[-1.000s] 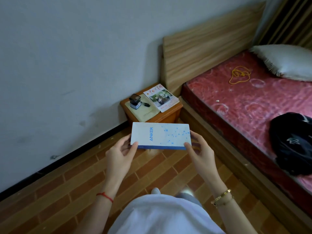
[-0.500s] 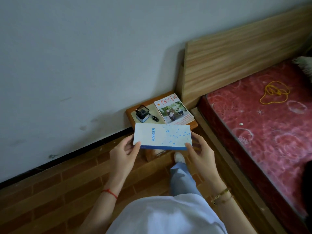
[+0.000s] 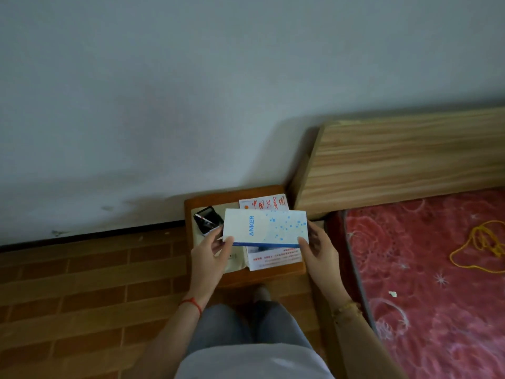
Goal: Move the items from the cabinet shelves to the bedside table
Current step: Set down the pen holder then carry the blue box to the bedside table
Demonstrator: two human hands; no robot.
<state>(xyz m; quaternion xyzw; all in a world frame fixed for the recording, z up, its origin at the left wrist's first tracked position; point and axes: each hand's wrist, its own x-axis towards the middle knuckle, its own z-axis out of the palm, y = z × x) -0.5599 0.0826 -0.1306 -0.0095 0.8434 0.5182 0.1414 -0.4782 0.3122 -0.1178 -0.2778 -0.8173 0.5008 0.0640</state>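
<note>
A flat white box with blue dots and blue lettering [image 3: 266, 227] is held level above the small wooden bedside table [image 3: 191, 206]. My left hand [image 3: 209, 251] grips its left end and my right hand [image 3: 318, 248] grips its right end. Under the box lies a magazine with red characters [image 3: 269, 204], mostly covered by it. A small dark device [image 3: 207, 219] sits on the table's left part, on a pale cloth [image 3: 235, 262].
The wooden headboard [image 3: 404, 160] and the bed with a red patterned mattress [image 3: 431, 291] stand right of the table. A yellow cord [image 3: 483, 243] lies on the mattress. A grey wall is behind; brick-pattern floor [image 3: 82, 283] spreads to the left.
I have stepped up to the bedside table, and the box has come from in front of it to right over its top, covering much of the magazine. Both hands keep their grip.
</note>
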